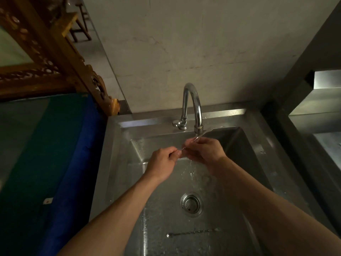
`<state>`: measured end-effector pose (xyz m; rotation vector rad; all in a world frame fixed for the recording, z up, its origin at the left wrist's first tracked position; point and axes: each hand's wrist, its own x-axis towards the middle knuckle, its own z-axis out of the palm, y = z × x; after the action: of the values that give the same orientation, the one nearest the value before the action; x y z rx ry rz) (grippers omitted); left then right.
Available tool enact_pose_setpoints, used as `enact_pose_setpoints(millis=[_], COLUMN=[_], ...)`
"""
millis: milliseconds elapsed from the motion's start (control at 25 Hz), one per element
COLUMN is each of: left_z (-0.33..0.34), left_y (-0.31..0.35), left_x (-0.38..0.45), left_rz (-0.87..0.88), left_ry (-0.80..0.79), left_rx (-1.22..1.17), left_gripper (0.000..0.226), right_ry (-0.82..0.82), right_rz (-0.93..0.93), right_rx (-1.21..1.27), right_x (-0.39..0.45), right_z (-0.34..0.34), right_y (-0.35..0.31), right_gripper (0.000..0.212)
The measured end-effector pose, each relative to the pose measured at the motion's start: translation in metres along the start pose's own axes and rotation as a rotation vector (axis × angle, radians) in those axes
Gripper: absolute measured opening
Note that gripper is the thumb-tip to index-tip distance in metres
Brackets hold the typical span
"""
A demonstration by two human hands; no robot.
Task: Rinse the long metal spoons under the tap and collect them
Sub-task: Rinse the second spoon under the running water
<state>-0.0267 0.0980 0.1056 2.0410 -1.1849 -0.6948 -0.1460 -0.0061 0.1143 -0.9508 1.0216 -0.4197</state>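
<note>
— Water runs from the curved tap (191, 106) down over both hands into the steel sink (118, 163). What is held there?

— A long metal spoon (191, 142), thin and mostly hidden. The left hand (164, 161) has its grip pinched closed on one end; the right hand (203, 152) has its fingers curled around the other end, right under the spout.

— Are the hands touching?

— Nearly; their fingertips meet just below the spout, above the sink's back half.

— Any other spoons?

— A second long spoon (192, 232) lies flat on the sink floor, near the front, well apart from the hands and in front of the drain (191, 204).
</note>
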Motion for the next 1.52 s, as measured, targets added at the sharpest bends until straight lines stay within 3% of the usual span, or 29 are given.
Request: enact_pose_setpoints(millis=[80, 200, 320, 440, 560, 680, 800, 1000, 1520], left_z=[0.004, 0.007, 0.013, 0.02, 0.02, 0.023, 0.026, 0.025, 0.025], left_y=[0.002, -0.001, -0.012, -0.02, -0.019, -0.018, -0.021, -0.029, -0.031], left_x=[0.008, 0.029, 0.06, 0.094, 0.115, 0.126, 0.132, 0.14, 0.138], left_rz=[-0.049, -0.276, -0.451, -0.434, -0.266, -0.147, -0.09, 0.007, 0.096], left_ry=[-0.074, -0.199, -0.055, 0.163, 0.115, 0.162, 0.221, 0.179, 0.146], left_rx=[-0.194, -0.552, -0.619, -0.376, 0.109, 0.353, 0.434, 0.573, 0.652], left_gripper=[0.019, 0.017, 0.013, 0.01, 0.032, 0.03, 0.021, 0.017, 0.016], right_ry=[0.157, 0.321, 0.299, 0.261, 0.192, 0.175, 0.169, 0.16, 0.138], right_rz=[-0.064, -0.124, -0.115, -0.101, -0.052, -0.032, -0.038, -0.029, 0.017], right_rx=[0.075, 0.028, -0.017, -0.034, 0.034, 0.069, 0.095, 0.124, 0.149], right_x=[0.006, 0.013, 0.019, 0.025, 0.027, 0.03, 0.035, 0.04, 0.042], right_z=[-0.004, -0.008, -0.015, -0.022, -0.021, -0.02, -0.023, -0.024, -0.017], right_y=[-0.004, 0.0, 0.0, -0.002, 0.0, 0.0, -0.001, -0.003, -0.006], right_gripper=[0.016, 0.033, 0.028, 0.019, 0.011, 0.007, 0.009, 0.009, 0.014])
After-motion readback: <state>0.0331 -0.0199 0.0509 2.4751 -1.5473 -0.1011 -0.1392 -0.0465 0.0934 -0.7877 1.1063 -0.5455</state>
